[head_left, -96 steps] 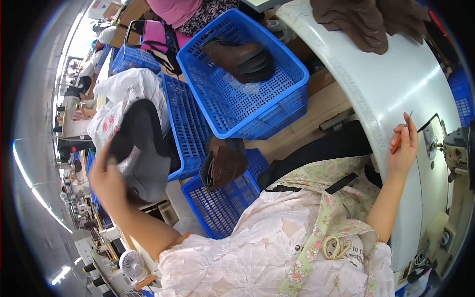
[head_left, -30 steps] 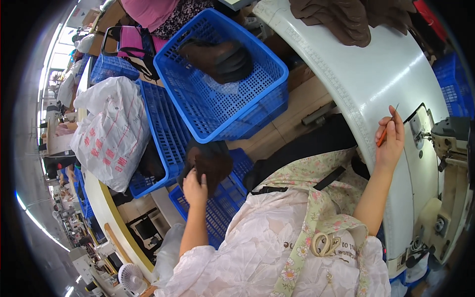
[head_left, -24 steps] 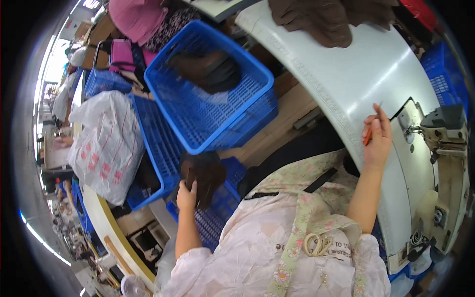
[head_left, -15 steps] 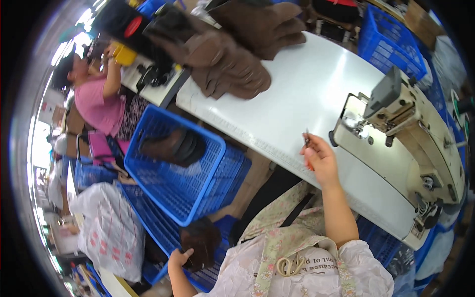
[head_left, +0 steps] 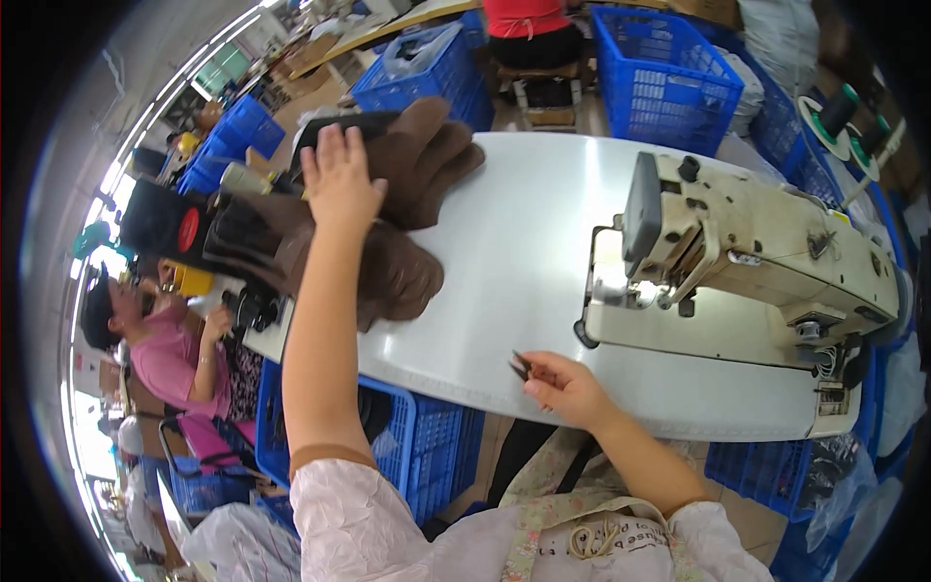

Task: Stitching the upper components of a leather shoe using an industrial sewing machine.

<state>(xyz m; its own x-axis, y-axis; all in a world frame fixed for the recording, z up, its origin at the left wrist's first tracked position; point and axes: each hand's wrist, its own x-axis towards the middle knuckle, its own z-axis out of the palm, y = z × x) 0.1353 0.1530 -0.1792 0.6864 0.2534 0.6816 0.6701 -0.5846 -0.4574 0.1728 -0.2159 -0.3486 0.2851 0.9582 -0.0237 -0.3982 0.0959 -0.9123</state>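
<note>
My left hand reaches out over the white table and rests flat on a pile of brown fabric pieces at the table's left end. My right hand lies at the near table edge, fingers pinched on a small dark tool that looks like thread snips. A cream sewing machine stands to the right of both hands.
Blue plastic crates stand beyond the table, and another blue crate sits under its near edge. A person in pink sits at the left, another in red at the far side. Thread cones stand at the right.
My view swung from the crates on the floor up to the table. My left hand left the dark piece in the low crate and now rests on the brown pile. My right hand stayed at the table edge.
</note>
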